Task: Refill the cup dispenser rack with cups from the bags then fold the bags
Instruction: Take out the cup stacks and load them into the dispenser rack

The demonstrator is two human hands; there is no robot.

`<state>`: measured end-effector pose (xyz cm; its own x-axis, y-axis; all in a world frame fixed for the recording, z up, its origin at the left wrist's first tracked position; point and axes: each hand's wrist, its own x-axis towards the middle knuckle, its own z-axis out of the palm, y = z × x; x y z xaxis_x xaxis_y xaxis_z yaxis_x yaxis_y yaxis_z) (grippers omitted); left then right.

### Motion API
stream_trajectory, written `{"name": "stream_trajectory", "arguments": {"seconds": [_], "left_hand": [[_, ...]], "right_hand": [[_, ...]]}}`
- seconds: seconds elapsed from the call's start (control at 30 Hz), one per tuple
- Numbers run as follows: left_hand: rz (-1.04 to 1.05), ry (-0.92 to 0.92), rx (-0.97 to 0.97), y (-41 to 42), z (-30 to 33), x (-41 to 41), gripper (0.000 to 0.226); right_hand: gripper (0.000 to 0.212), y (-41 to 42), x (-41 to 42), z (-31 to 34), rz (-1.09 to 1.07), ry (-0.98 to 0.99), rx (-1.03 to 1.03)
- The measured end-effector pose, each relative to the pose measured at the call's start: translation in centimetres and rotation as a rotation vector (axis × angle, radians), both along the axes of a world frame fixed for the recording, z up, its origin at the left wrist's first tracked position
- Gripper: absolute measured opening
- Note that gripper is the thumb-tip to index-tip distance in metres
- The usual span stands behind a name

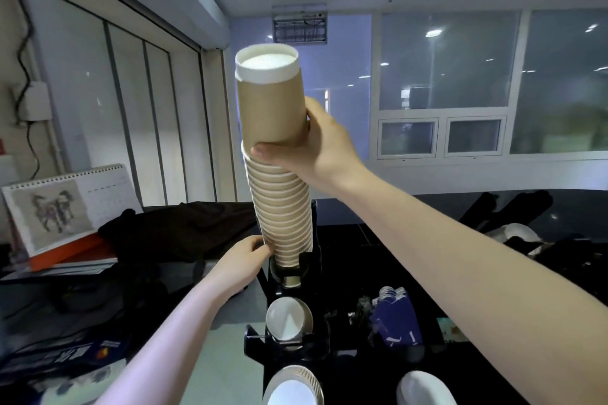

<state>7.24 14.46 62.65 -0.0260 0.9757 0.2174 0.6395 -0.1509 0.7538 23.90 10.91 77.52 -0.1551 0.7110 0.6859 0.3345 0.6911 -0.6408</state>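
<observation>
A tall stack of brown paper cups (279, 194) stands upside down, white bottom on top, with its lower end in the far slot of the black cup dispenser rack (289, 342). My right hand (312, 145) grips the stack near the top cup, thumb across the front. My left hand (245, 265) pinches the stack's lower end just above the slot. Two nearer rack slots hold cups (289, 322) seen from above. No bag shows in view.
A desk calendar (62, 207) leans on orange books at the left, beside a black cloth (177, 230). Blue sleeves (394, 319) and a white cup (424, 388) sit right of the rack. Dark items lie on the black counter at far right.
</observation>
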Motion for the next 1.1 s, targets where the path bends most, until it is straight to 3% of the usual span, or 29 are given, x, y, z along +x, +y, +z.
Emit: {"name": "stream_trajectory", "arguments": {"seconds": [0.17, 0.27, 0.4, 0.67, 0.8, 0.9, 1.1], "left_hand": [[0.012, 0.041, 0.091, -0.6, -0.1, -0.1, 0.029], [-0.022, -0.053, 0.156, -1.8, -0.4, -0.3, 0.021], [-0.019, -0.169, 0.223, -3.9, -0.9, -0.5, 0.033], [0.0, -0.129, 0.409, -8.1, 0.0, 0.3, 0.04], [-0.084, -0.139, 0.405, -10.2, 0.4, 2.5, 0.033], [-0.173, -0.117, 0.387, -11.5, 1.2, 5.1, 0.04], [-0.323, -0.209, 0.41, -12.5, 2.8, 12.5, 0.052]], "right_hand": [[0.073, 0.4, 0.1, -3.9, 0.081, -0.032, -0.068], [0.071, 0.8, 0.5, -5.0, 0.106, -0.022, -0.082], [0.075, 1.1, 1.0, -5.4, 0.162, -0.016, -0.125], [0.074, 0.3, 1.5, -7.6, 0.138, -0.043, -0.138], [0.061, -1.1, 3.3, -8.5, 0.109, -0.165, -0.123], [0.063, -2.4, 5.5, -9.1, 0.04, -0.19, -0.139], [0.041, -5.6, 13.9, -8.8, 0.022, -0.169, -0.135]]}}
